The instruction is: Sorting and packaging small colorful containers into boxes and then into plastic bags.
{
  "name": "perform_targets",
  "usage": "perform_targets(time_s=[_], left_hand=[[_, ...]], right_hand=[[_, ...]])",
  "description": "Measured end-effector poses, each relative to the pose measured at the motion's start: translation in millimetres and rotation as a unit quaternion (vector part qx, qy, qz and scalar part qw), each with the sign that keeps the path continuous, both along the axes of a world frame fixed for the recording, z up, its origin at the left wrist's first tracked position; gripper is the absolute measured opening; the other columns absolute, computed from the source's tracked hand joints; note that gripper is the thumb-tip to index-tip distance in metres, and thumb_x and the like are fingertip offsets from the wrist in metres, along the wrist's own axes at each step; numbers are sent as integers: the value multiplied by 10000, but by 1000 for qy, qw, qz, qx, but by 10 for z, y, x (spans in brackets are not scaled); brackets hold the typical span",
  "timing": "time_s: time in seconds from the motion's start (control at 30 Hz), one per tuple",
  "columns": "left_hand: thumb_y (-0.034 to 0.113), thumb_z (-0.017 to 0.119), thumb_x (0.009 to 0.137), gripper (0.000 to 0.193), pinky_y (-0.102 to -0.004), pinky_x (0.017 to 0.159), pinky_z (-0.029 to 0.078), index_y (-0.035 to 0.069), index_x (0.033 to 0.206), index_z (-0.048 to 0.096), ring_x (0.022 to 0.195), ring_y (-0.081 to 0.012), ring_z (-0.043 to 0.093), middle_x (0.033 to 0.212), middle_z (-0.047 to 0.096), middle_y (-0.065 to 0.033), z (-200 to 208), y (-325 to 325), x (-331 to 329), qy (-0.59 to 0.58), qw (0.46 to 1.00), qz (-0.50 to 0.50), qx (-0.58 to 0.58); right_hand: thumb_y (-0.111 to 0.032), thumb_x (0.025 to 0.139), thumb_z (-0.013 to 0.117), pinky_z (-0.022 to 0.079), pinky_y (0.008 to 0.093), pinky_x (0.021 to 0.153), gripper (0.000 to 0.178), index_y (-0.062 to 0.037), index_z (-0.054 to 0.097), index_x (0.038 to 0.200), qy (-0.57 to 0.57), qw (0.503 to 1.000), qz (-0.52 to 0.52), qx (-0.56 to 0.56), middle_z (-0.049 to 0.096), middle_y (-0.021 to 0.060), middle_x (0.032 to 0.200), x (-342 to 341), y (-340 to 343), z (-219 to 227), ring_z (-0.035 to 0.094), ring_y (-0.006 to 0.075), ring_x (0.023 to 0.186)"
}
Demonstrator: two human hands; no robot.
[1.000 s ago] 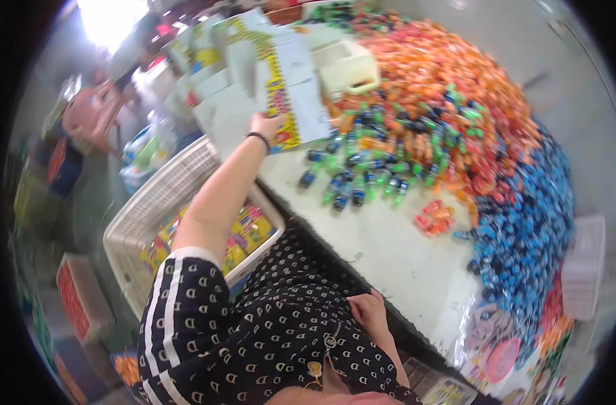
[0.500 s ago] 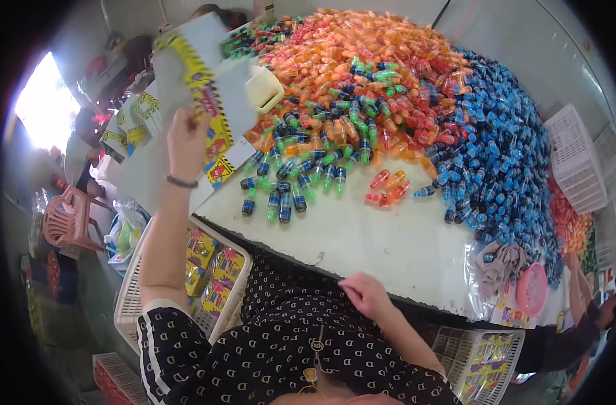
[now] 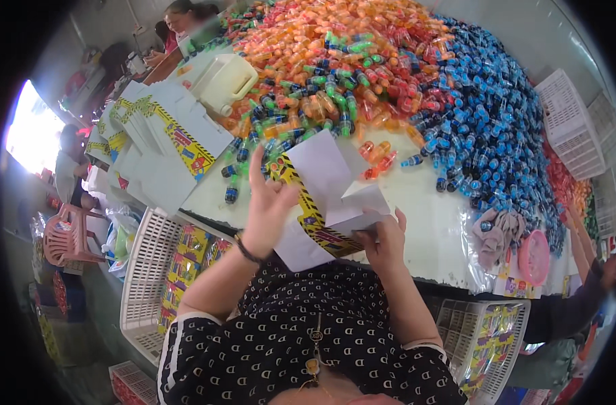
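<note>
In front of my body is a partly unfolded cardboard box (image 3: 321, 182), white inside with a yellow, black-striped printed edge. My right hand (image 3: 383, 241) pinches its lower right flap between thumb and fingers. At its left side is my left hand (image 3: 271, 210), index finger stretched upward and the other fingers loosely bent; whether it touches the card is unclear. A stack of similar flat cardboard boxes (image 3: 152, 172) lies on the table's left. Small bottles with green, orange and red tops (image 3: 315, 111) are heaped beyond, and blue bottles (image 3: 487, 128) lie to the right.
A pale plastic jug (image 3: 228, 75) lies beside the stack. White crates with yellow packs stand at lower left (image 3: 140, 270) and lower right (image 3: 507, 361). A cloth (image 3: 500, 233) and pink basket (image 3: 534, 258) rest at the right edge. Other people are at far left and right.
My left hand has come from the stack at the left toward my body, and one cardboard box is now in front of me. My right hand has risen and taken its flap.
</note>
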State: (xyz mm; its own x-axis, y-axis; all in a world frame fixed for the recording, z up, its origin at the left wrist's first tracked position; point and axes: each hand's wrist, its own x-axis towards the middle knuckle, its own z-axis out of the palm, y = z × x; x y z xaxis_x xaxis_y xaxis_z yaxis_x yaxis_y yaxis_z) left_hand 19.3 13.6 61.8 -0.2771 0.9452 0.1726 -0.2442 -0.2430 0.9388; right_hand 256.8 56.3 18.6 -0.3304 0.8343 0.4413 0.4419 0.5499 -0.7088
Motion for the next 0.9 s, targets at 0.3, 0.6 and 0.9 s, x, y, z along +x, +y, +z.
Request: perform_targets(time_s=[0.3, 0.6, 0.9], left_hand=[[372, 544, 956, 620, -339, 823, 519, 126, 1434, 235, 1054, -156, 556, 1254, 499, -91, -387, -197, -58, 82, 927, -287, -228], [83, 728, 759, 748, -309, 958, 428, 27, 1364, 292, 1121, -193, 508, 1163, 549, -108, -834, -254, -145, 196, 950, -58, -238], [41, 664, 786, 630, -331, 937, 458, 46, 1347, 379, 1114, -184, 527, 1193, 549, -125, -741, -38, 29, 28, 945, -141, -294]], right_hand=[[-339, 893, 511, 489, 433, 805, 327, -40, 638, 937, -284, 903, 241, -214, 652, 203, 804, -266, -127, 259, 624, 373, 742], [8, 768, 663, 485, 412, 873, 265, -11, 638, 1031, -17, 970, 56, 234, 632, 182, 1063, 40, -217, 369, 591, 353, 1022], [-73, 758, 741, 315, 410, 1097, 858, -61, 256, 1466, 16, 981, 98, -169, 300, 179, 1505, -3, 67, -367, 351, 331, 1351]])
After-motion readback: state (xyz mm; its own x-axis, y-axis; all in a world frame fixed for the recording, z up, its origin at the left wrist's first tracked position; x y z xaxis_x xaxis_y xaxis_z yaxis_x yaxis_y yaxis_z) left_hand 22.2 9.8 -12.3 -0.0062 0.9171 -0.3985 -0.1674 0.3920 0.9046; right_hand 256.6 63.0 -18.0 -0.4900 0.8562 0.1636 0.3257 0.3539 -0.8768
